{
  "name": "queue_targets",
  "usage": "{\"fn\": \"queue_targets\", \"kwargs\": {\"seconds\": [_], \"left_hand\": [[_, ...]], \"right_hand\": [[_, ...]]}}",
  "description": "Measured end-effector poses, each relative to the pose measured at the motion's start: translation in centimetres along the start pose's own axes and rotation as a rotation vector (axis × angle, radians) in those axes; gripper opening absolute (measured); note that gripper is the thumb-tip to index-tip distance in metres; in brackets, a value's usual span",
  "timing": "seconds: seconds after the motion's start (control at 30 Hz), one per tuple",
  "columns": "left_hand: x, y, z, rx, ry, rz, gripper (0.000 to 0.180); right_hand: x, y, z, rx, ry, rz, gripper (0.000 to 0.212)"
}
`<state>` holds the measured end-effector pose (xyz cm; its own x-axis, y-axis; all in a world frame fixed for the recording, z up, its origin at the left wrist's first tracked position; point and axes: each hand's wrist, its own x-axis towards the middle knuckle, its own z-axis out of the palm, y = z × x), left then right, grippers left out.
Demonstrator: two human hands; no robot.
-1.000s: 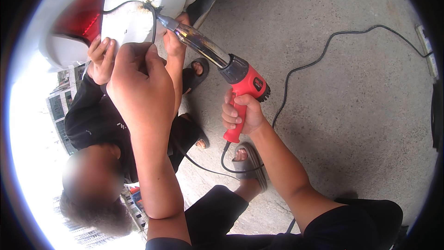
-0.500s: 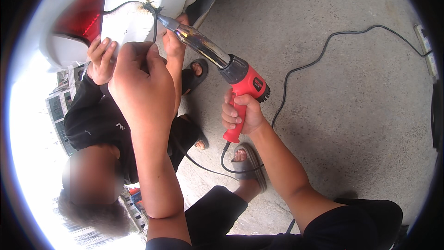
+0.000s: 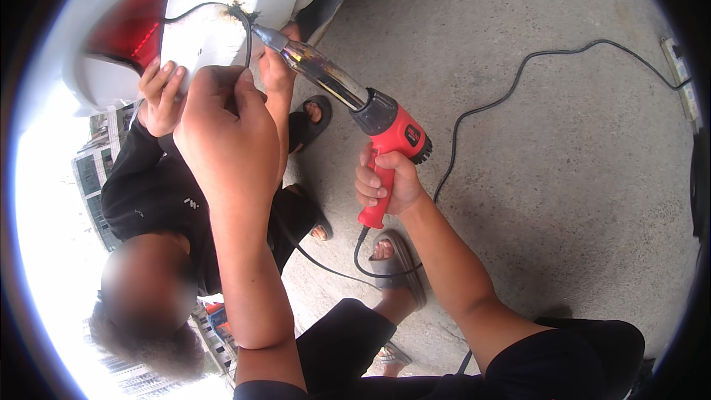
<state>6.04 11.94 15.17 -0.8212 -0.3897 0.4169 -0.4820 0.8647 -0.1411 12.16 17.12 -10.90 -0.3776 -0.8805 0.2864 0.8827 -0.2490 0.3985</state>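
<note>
My right hand (image 3: 396, 184) is wrapped round the red handle of a hot air gun (image 3: 397, 132), whose long metal nozzle slants up and to the left. The nozzle's tip is close to a scorched, blackened spot (image 3: 238, 12) on a white car body panel (image 3: 196, 41). My left hand (image 3: 229, 122) is closed in a pinch on a thin black cord (image 3: 249, 41), which runs up to the scorched spot and bends left toward a red tail light (image 3: 141, 30). The fingertips on the cord are partly hidden.
Another person in black crouches at left, one hand (image 3: 160, 96) on the panel near the tail light, the other (image 3: 278, 70) behind the nozzle. The gun's black cable (image 3: 518, 78) trails over the concrete floor (image 3: 563, 148) to a white power strip (image 3: 680, 78) at far right.
Both my hands and the hot air gun hold almost the same place. The other person's head has shifted slightly, and a second sandalled foot shows near the bottom.
</note>
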Motion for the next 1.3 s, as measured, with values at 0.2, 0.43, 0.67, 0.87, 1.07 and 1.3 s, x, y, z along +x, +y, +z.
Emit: {"fn": "queue_targets", "kwargs": {"seconds": [0.2,0.43,0.67,0.87,1.07,1.3], "left_hand": [[0.2,0.1,0.0,0.022,0.006,-0.001,0.007],[0.2,0.1,-0.1,0.028,0.011,0.0,0.009],[0.6,-1.3,0.0,0.114,0.041,0.07,0.009],[0.6,-1.2,-0.1,0.05,0.023,0.037,0.009],[0.5,-1.0,0.1,0.023,0.015,0.025,0.01],[0.5,-1.2,0.3,0.007,-0.015,0.014,0.008]], "right_hand": [[-0.1,0.0,-0.1,0.002,-0.002,0.005,0.02],[-0.1,0.0,-0.4,0.004,-0.007,0.006,0.02],[0.0,-0.1,-0.5,0.004,-0.01,0.008,0.021],[0.0,-0.1,-0.5,0.01,0.007,0.01,0.02],[0.0,-0.2,-0.5,-0.016,-0.01,0.002,0.021],[-0.1,-0.2,-0.6,-0.02,0.007,0.003,0.021]]}}
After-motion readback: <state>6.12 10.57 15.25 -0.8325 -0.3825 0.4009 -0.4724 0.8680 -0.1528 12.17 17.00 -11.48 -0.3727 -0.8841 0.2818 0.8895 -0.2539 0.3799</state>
